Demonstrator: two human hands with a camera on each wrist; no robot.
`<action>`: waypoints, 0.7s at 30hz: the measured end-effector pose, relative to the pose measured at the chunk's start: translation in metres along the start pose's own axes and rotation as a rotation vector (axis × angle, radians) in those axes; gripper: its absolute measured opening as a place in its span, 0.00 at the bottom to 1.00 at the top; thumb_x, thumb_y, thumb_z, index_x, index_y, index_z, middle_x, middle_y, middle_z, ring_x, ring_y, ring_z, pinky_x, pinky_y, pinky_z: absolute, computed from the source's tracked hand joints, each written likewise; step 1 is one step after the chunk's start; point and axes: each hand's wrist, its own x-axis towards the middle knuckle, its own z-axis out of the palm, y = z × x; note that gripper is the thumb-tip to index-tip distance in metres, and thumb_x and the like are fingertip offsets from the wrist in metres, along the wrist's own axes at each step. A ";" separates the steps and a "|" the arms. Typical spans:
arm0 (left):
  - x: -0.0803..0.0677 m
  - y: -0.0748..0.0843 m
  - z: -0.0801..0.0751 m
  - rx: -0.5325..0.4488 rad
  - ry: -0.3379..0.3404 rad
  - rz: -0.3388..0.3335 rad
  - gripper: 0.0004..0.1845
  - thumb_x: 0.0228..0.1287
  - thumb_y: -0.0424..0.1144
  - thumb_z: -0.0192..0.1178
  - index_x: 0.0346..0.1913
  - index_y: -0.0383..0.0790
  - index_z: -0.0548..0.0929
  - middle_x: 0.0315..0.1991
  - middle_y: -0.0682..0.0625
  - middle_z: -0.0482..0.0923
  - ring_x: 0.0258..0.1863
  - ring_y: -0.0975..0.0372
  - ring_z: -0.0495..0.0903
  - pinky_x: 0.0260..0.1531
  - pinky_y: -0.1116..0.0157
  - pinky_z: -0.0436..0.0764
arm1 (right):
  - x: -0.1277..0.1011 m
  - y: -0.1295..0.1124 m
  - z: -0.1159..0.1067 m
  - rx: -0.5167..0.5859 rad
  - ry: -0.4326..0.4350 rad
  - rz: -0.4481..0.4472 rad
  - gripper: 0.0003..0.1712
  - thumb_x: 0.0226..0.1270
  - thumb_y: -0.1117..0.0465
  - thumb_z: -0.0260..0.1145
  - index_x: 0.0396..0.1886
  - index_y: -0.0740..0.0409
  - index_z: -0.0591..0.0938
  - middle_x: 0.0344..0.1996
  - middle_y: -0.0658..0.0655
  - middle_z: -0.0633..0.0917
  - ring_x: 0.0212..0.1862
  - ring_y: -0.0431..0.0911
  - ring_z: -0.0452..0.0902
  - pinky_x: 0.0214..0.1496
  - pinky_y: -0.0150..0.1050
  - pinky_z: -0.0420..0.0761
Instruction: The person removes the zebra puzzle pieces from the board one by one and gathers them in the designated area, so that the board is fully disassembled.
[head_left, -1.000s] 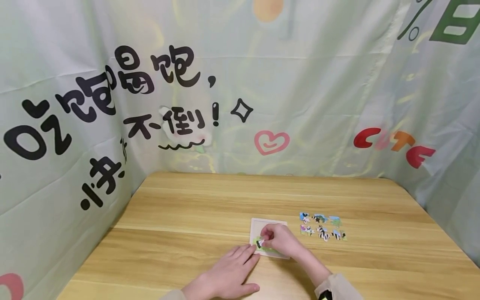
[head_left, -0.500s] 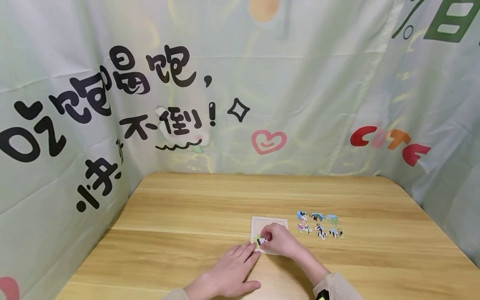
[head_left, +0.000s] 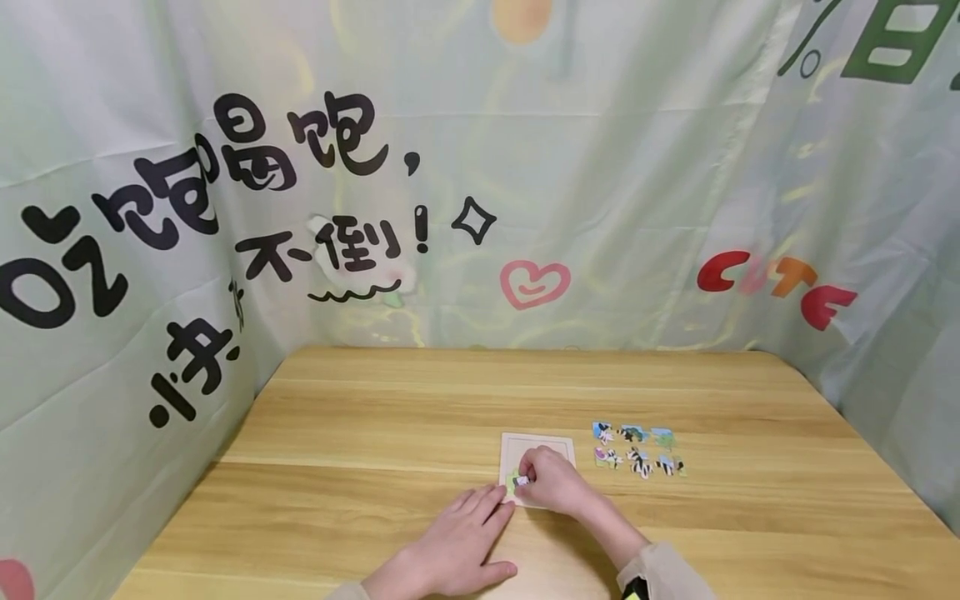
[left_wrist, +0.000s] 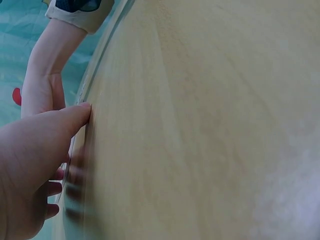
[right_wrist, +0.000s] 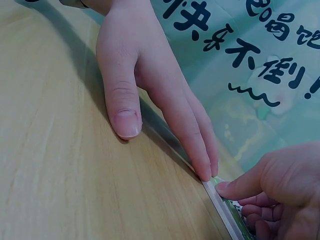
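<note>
Right hand (head_left: 551,482) pinches a puzzle piece (head_left: 519,481) at the puzzle tray's (head_left: 537,439) near-left corner, toward the desk's near edge; left hand (head_left: 457,546) flat, fingertips bracing the tray. Risk: a misaligned piece jams (tabs hidden), or the tray slides.

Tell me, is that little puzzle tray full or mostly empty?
Mostly empty. The tray shows bare wood up top, one piece sits at its near-left corner, and six pieces lie loose beside it.
</note>
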 end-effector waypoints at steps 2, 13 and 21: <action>0.000 0.000 0.000 0.009 0.013 0.001 0.40 0.65 0.66 0.36 0.68 0.39 0.64 0.68 0.42 0.58 0.67 0.53 0.58 0.64 0.56 0.61 | 0.000 0.000 0.000 -0.002 0.002 -0.001 0.11 0.44 0.69 0.72 0.25 0.62 0.76 0.23 0.51 0.71 0.28 0.43 0.66 0.29 0.35 0.69; 0.000 0.000 0.000 0.016 0.024 -0.001 0.40 0.65 0.66 0.37 0.67 0.39 0.64 0.68 0.42 0.59 0.67 0.53 0.58 0.63 0.57 0.61 | 0.002 -0.004 -0.003 0.001 -0.019 0.040 0.12 0.45 0.69 0.72 0.24 0.61 0.75 0.23 0.51 0.72 0.28 0.43 0.66 0.29 0.35 0.69; 0.000 0.000 0.000 0.004 0.014 0.000 0.40 0.65 0.67 0.36 0.67 0.39 0.64 0.68 0.42 0.58 0.67 0.54 0.57 0.63 0.57 0.61 | 0.002 -0.002 -0.003 0.033 -0.022 0.036 0.13 0.45 0.69 0.72 0.23 0.60 0.73 0.21 0.50 0.72 0.26 0.42 0.66 0.27 0.34 0.69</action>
